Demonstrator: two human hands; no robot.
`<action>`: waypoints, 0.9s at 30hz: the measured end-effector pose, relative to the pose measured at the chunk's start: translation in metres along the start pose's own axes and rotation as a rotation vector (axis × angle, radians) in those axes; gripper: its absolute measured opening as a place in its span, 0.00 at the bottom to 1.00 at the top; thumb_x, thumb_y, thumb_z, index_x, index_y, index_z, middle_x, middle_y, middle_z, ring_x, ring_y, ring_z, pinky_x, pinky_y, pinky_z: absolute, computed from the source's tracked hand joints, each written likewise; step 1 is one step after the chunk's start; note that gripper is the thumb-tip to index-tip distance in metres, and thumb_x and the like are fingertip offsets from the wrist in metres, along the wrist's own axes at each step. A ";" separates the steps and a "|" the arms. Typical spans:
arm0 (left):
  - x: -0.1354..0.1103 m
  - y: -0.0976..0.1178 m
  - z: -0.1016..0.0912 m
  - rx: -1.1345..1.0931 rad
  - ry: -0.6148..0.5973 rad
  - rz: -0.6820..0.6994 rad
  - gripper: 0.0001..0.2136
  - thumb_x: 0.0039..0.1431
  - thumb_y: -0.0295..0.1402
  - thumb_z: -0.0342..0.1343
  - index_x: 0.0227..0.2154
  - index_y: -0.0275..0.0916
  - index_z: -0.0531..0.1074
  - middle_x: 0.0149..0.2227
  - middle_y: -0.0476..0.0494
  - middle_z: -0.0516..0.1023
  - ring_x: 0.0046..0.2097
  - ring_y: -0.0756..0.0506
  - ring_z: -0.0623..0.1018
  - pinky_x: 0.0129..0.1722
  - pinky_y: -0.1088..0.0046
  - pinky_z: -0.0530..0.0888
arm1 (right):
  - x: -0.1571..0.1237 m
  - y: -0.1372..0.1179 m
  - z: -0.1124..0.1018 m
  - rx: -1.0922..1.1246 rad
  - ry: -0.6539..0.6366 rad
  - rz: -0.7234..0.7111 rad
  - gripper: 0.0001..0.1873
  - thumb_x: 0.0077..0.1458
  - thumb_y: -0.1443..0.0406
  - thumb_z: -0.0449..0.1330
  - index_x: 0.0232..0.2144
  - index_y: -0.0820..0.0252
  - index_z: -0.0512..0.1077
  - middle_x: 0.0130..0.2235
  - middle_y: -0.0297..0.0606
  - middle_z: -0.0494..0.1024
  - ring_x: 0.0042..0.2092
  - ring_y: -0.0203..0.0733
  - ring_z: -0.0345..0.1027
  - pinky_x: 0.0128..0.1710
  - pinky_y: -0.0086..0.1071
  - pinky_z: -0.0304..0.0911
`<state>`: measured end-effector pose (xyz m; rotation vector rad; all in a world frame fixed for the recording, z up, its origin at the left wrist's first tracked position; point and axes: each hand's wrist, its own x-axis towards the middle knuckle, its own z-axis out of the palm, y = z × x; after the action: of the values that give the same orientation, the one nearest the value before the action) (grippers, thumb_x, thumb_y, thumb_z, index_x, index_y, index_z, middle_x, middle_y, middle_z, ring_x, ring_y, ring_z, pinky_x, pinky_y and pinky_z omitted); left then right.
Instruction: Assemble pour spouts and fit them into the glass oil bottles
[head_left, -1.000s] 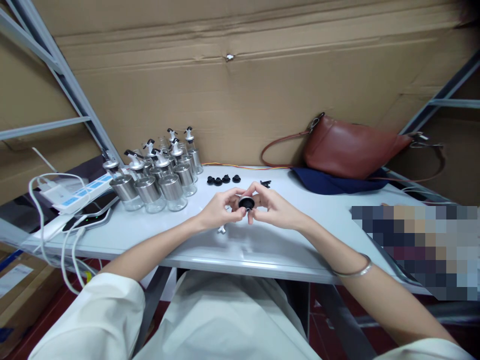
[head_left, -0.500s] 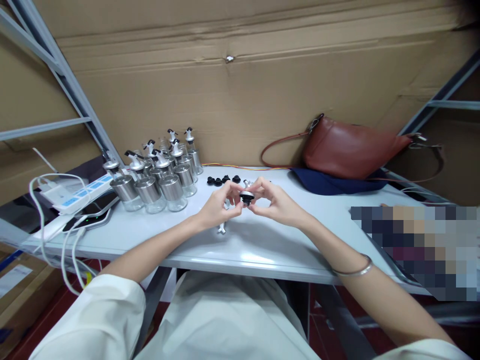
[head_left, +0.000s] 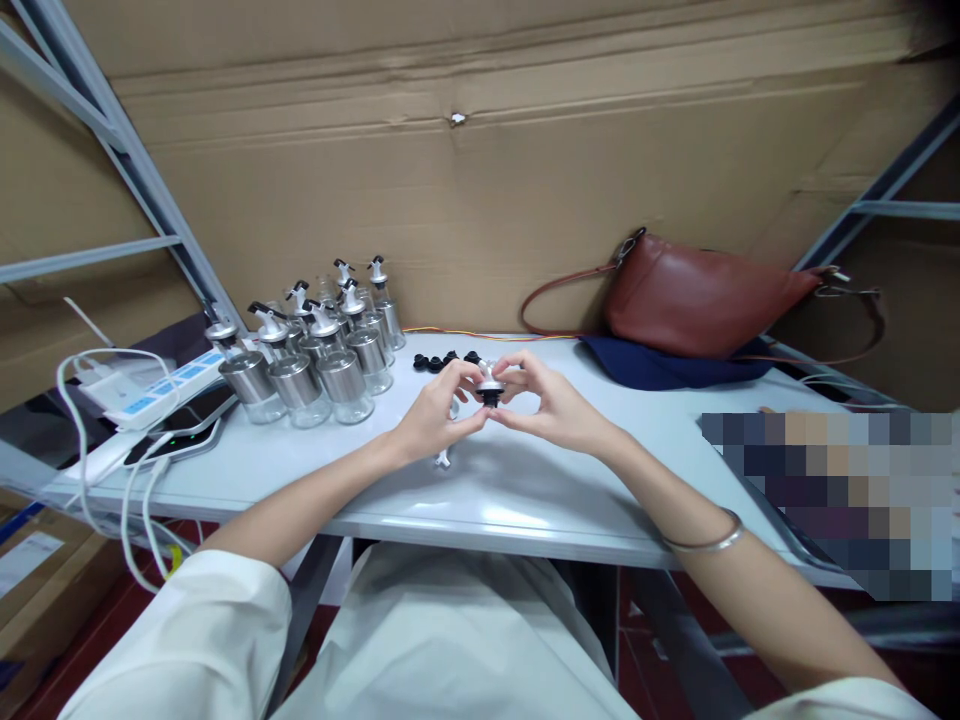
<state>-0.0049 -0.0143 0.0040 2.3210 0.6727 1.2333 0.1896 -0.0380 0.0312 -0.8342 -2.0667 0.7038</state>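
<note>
My left hand [head_left: 437, 412] and my right hand [head_left: 546, 402] meet above the middle of the grey table [head_left: 525, 490], and both pinch a small silver-and-black pourer cap [head_left: 490, 385] between their fingertips. The cap is held upright, a little above the tabletop. A small white part [head_left: 442, 460] lies on the table just below my left hand. Several loose black stoppers [head_left: 444, 360] lie in a row just behind my hands.
Several glass bottles with steel sleeves and pourer tops [head_left: 315, 350] stand at the back left. A white power strip [head_left: 150, 385] with cables and a phone [head_left: 180, 425] lie at the far left. A brown leather bag [head_left: 697, 295] rests on dark blue cloth [head_left: 660, 365] at the back right.
Both hands have lifted the cap slightly and turned it from its black underside facing me to upright, with the silver top showing.
</note>
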 end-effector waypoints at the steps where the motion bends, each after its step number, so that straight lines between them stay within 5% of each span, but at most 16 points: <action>1: 0.000 0.000 0.000 0.000 0.010 -0.012 0.14 0.53 0.31 0.56 0.42 0.40 0.61 0.43 0.43 0.70 0.41 0.48 0.74 0.39 0.71 0.73 | 0.000 0.000 -0.001 -0.017 0.009 -0.003 0.18 0.52 0.59 0.61 0.41 0.55 0.58 0.41 0.41 0.76 0.36 0.41 0.73 0.35 0.34 0.66; 6: 0.000 -0.001 -0.001 0.073 0.025 -0.016 0.14 0.54 0.30 0.55 0.43 0.40 0.60 0.42 0.43 0.74 0.40 0.48 0.76 0.38 0.72 0.74 | 0.005 0.015 -0.019 -0.266 0.170 -0.070 0.06 0.59 0.62 0.54 0.38 0.57 0.66 0.38 0.41 0.79 0.36 0.42 0.74 0.36 0.34 0.67; 9: 0.001 -0.001 -0.003 0.254 -0.020 0.129 0.14 0.56 0.28 0.52 0.46 0.39 0.62 0.44 0.41 0.75 0.40 0.48 0.77 0.39 0.71 0.73 | 0.008 0.037 -0.036 -0.565 0.239 -0.048 0.08 0.58 0.69 0.50 0.35 0.59 0.70 0.37 0.42 0.80 0.38 0.45 0.74 0.41 0.38 0.66; 14: 0.001 -0.003 -0.005 0.585 -0.127 0.359 0.14 0.60 0.27 0.50 0.48 0.37 0.67 0.47 0.39 0.76 0.46 0.44 0.77 0.43 0.68 0.71 | 0.009 0.069 -0.053 -0.750 0.030 0.181 0.16 0.54 0.77 0.47 0.34 0.61 0.72 0.40 0.45 0.79 0.44 0.47 0.73 0.44 0.36 0.64; 18: 0.001 -0.003 -0.004 0.616 -0.141 0.376 0.13 0.60 0.28 0.50 0.47 0.36 0.67 0.46 0.40 0.77 0.46 0.45 0.77 0.44 0.69 0.70 | 0.006 0.084 -0.049 -0.733 -0.082 0.308 0.20 0.50 0.80 0.48 0.40 0.61 0.70 0.44 0.44 0.79 0.46 0.43 0.73 0.44 0.31 0.64; 27: 0.002 -0.004 -0.004 0.612 -0.181 0.355 0.12 0.59 0.28 0.50 0.46 0.38 0.68 0.44 0.42 0.77 0.46 0.46 0.77 0.46 0.69 0.68 | 0.007 0.099 -0.042 -0.742 -0.143 0.341 0.18 0.55 0.76 0.50 0.48 0.67 0.67 0.47 0.51 0.77 0.49 0.46 0.72 0.47 0.33 0.64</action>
<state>-0.0086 -0.0099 0.0054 3.1256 0.6589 1.0311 0.2521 0.0375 -0.0136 -1.6115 -2.3652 0.1391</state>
